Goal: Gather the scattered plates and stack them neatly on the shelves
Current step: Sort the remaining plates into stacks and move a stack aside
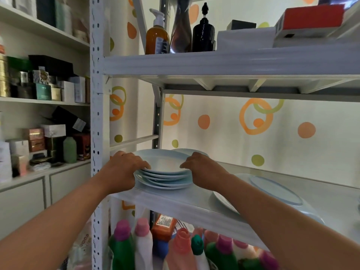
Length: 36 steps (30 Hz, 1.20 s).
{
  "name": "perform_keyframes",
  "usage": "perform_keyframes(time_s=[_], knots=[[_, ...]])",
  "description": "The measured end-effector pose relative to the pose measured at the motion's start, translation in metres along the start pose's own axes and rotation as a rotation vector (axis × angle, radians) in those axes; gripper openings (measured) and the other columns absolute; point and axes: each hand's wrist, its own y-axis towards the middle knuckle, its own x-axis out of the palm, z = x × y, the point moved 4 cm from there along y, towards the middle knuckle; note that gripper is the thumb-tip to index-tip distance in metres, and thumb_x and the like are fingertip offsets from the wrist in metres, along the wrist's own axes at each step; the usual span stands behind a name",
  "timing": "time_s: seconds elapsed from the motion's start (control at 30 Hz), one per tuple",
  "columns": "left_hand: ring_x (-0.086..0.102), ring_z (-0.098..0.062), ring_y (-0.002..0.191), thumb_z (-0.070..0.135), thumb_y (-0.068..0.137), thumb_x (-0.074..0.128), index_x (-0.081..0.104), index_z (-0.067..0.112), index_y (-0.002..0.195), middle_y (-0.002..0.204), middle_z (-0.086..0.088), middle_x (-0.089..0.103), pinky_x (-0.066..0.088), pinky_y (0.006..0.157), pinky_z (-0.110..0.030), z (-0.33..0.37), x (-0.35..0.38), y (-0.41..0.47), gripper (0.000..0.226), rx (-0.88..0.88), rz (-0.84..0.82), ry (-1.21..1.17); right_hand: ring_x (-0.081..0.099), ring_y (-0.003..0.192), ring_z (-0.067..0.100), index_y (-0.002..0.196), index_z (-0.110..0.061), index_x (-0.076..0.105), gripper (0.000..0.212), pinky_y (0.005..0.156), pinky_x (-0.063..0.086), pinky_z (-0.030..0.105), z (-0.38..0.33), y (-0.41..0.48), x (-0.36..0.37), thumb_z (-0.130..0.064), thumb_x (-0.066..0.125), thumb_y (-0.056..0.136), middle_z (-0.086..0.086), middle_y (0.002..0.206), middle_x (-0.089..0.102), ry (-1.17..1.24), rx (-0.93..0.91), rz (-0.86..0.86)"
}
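A stack of plates (164, 172) sits at the left end of the middle shelf (175, 203) of a white metal rack. The plates are round, smooth and shiny, pale blue, about five of them piled one on another. The left hand (124, 168) holds the left side of the stack, its fingers (143, 162) curled over the rim of the top plate. The right hand (202, 170) holds the right side the same way. Another pale blue plate (190, 152) lies just behind the stack. A big flat plate (272, 190) lies further right on the same shelf. Plastic bottles (175, 248) with pink, green and purple caps stand on the shelf below
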Motion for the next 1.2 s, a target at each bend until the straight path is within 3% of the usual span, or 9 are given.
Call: perform_keyframes(time_s=[0.1, 0.2, 0.27, 0.37, 0.47, 0.83, 0.93, 1.1, 1.2], knots=[[0.053, -0.012, 0.117, 0.004, 0.072, 0.054, 0.063, 0.034, 0.116, 0.120, 0.012, 0.065, 0.032, 0.103, -0.030, 0.000, -0.004, 0.001, 0.055, -0.067, 0.059, -0.155, 0.050, 0.116, 0.024, 0.128, -0.014, 0.056, 0.052, 0.099, 0.041, 0.032, 0.012, -0.004, -0.011, 0.004, 0.046, 0.080, 0.007, 0.123, 0.062, 0.018, 0.079, 0.053], [0.053, -0.011, 0.116, 0.026, 0.075, 0.047, 0.062, 0.036, 0.113, 0.120, 0.013, 0.063, 0.032, 0.104, -0.031, 0.011, -0.007, 0.012, 0.042, -0.110, 0.068, -0.245, 0.052, 0.114, 0.023, 0.126, -0.014, 0.058, 0.047, 0.098, 0.040, 0.029, 0.039, -0.006, -0.014, 0.001, 0.046, 0.082, 0.007, 0.122, 0.062, 0.033, 0.204, 0.079], [0.052, -0.009, 0.112, 0.039, 0.079, 0.041, 0.061, 0.036, 0.112, 0.119, 0.012, 0.063, 0.033, 0.101, -0.031, 0.021, -0.007, 0.024, 0.039, -0.144, 0.039, -0.265, 0.055, 0.112, 0.023, 0.119, -0.014, 0.062, 0.040, 0.099, 0.042, 0.027, 0.061, -0.007, -0.010, -0.002, 0.047, 0.084, 0.007, 0.120, 0.062, 0.119, 0.320, 0.092], [0.049, -0.005, 0.097, 0.038, 0.092, 0.046, 0.064, 0.030, 0.111, 0.115, 0.009, 0.064, 0.036, 0.090, -0.027, 0.037, -0.006, 0.047, 0.027, -0.144, 0.055, -0.281, 0.061, 0.103, 0.020, 0.104, -0.009, 0.069, 0.028, 0.089, 0.040, 0.016, 0.085, -0.007, -0.004, -0.003, 0.051, 0.084, 0.009, 0.113, 0.066, 0.269, 0.449, 0.128], [0.052, -0.006, 0.094, 0.039, 0.093, 0.046, 0.065, 0.029, 0.109, 0.113, 0.008, 0.066, 0.039, 0.083, -0.024, 0.049, -0.002, 0.071, 0.027, -0.150, 0.035, -0.292, 0.061, 0.102, 0.021, 0.103, -0.007, 0.069, 0.025, 0.088, 0.040, 0.016, 0.102, 0.000, 0.006, -0.005, 0.053, 0.084, 0.009, 0.112, 0.066, 0.263, 0.451, 0.082], [0.052, -0.019, 0.117, 0.048, 0.097, 0.028, 0.052, 0.035, 0.125, 0.134, 0.004, 0.055, 0.043, 0.099, -0.038, 0.059, 0.038, 0.139, 0.039, -0.162, -0.369, -0.214, 0.050, 0.122, 0.022, 0.128, -0.016, 0.055, 0.038, 0.103, 0.037, 0.026, 0.143, 0.055, 0.059, -0.011, 0.054, 0.090, 0.008, 0.137, 0.049, 0.188, 0.360, -0.357], [0.051, -0.018, 0.120, 0.051, 0.096, 0.028, 0.050, 0.036, 0.128, 0.136, 0.004, 0.054, 0.042, 0.102, -0.038, 0.054, 0.047, 0.151, 0.041, -0.165, -0.409, -0.229, 0.048, 0.125, 0.022, 0.132, -0.019, 0.051, 0.044, 0.106, 0.037, 0.028, 0.156, 0.073, 0.082, -0.007, 0.054, 0.089, 0.008, 0.141, 0.046, 0.165, 0.354, -0.396], [0.050, -0.017, 0.121, 0.050, 0.097, 0.029, 0.049, 0.035, 0.128, 0.137, 0.005, 0.053, 0.042, 0.102, -0.037, 0.052, 0.056, 0.157, 0.040, -0.143, -0.420, -0.267, 0.030, 0.141, 0.021, 0.141, -0.019, 0.040, 0.051, 0.116, 0.022, 0.031, 0.165, 0.092, 0.112, -0.013, 0.053, 0.092, 0.004, 0.153, 0.032, 0.137, 0.326, -0.504], [0.051, -0.017, 0.120, 0.049, 0.098, 0.029, 0.050, 0.035, 0.129, 0.136, 0.006, 0.054, 0.042, 0.103, -0.038, 0.047, 0.062, 0.154, 0.040, -0.143, -0.427, -0.276, 0.034, 0.138, 0.024, 0.140, -0.016, 0.042, 0.046, 0.114, 0.026, 0.032, 0.166, 0.096, 0.121, -0.012, 0.047, 0.095, 0.007, 0.150, 0.036, 0.121, 0.262, -0.595]])
